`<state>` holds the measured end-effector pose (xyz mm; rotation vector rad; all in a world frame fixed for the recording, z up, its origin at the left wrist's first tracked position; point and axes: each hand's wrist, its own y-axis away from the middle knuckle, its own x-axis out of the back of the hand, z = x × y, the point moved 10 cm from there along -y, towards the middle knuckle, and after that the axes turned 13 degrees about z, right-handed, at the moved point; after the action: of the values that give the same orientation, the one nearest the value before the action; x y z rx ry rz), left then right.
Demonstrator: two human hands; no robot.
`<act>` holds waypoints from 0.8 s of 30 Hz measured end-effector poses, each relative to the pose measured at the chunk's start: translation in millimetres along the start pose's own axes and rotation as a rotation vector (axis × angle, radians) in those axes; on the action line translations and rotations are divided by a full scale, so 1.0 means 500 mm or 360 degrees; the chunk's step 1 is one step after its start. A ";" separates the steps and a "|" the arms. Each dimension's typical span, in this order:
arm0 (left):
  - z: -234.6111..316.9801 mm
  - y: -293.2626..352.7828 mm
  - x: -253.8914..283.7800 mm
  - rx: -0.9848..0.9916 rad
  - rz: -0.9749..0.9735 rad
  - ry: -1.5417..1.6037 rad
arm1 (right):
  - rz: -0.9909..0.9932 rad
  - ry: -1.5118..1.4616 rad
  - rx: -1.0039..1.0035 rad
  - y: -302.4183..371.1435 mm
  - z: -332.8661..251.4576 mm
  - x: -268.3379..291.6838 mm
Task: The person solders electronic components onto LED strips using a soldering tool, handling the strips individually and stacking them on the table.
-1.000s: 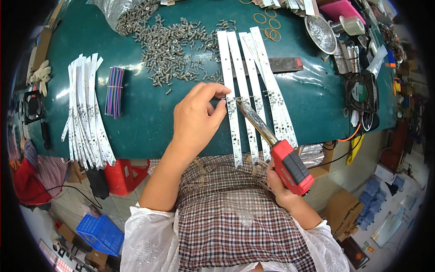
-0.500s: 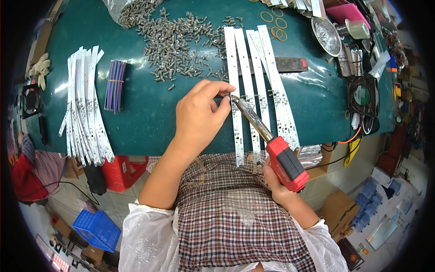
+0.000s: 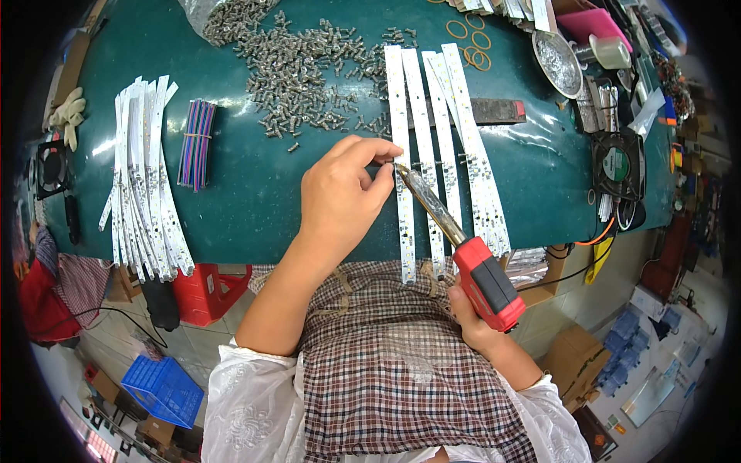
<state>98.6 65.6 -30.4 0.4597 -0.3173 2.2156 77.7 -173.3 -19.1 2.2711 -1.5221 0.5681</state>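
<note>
Red-and-black soldering iron (image 3: 490,284) over white circuit strips (image 3: 417,100)

The iron slants up and leftward, its metal tip at the middle of the leftmost strip (image 3: 406,224); contact is too small to tell. Narrow and dotted with tiny components, the strips lie lengthwise on the table (image 3: 255,201), the rightmost ones overlapping

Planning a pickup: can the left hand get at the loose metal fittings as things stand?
Probably yes: the loose metal fittings lie just beyond the left hand, with nothing visible between. Its fingers are at a white LED strip, so they'd likely need freeing first.
</note>
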 end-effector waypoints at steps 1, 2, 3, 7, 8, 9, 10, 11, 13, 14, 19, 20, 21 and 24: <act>-0.001 0.000 -0.001 0.0001 -0.0002 0.0009 | 0.0025 -0.0011 0.0013 0.001 -0.003 0.004; -0.001 0.000 -0.001 0.0003 -0.0004 0.0019 | 0.0048 -0.0020 0.0026 0.002 -0.005 0.008; -0.001 0.000 0.000 0.0005 -0.0002 0.0020 | 0.0045 -0.0018 0.0027 0.005 -0.005 0.009; -0.008 -0.001 0.000 0.0023 -0.0009 -0.0012 | 0.0064 -0.0009 -0.0112 0.006 0.018 0.014; -0.004 -0.001 0.000 0.0013 -0.0012 -0.0011 | 0.0062 -0.0013 -0.0127 0.007 0.017 0.016; -0.001 -0.002 0.000 0.0009 -0.0011 -0.0008 | 0.0067 -0.0012 -0.0124 0.006 0.012 0.018; 0.003 -0.003 0.000 -0.0001 -0.0016 -0.0005 | 0.0069 -0.0018 -0.0127 0.005 0.007 0.019; 0.002 -0.003 -0.001 -0.0004 -0.0019 -0.0004 | 0.0063 -0.0025 -0.0133 0.003 0.006 0.017; 0.001 -0.003 -0.001 0.0012 -0.0019 0.0004 | 0.0080 0.0004 -0.0091 0.013 0.020 0.034; -0.001 -0.003 0.000 0.0027 -0.0019 0.0007 | 0.0097 0.0027 -0.0050 0.013 0.020 0.040; -0.002 -0.001 -0.002 0.0020 -0.0042 0.0007 | 0.0432 -0.0346 -0.0049 -0.035 -0.034 0.092; -0.004 0.000 -0.003 0.0045 -0.0062 -0.0003 | 0.0623 -0.0536 -0.0127 -0.045 -0.034 0.115; -0.001 -0.001 -0.001 0.0036 -0.0063 0.0002 | 0.0741 -0.0484 -0.0174 -0.051 -0.031 0.135; 0.003 0.000 0.000 0.0045 -0.0102 -0.0023 | 0.0858 -0.0347 -0.0098 -0.072 -0.027 0.172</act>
<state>98.9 65.2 -29.3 0.4945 -0.2753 2.1574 139.0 -221.2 33.7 1.9168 -2.2483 0.4056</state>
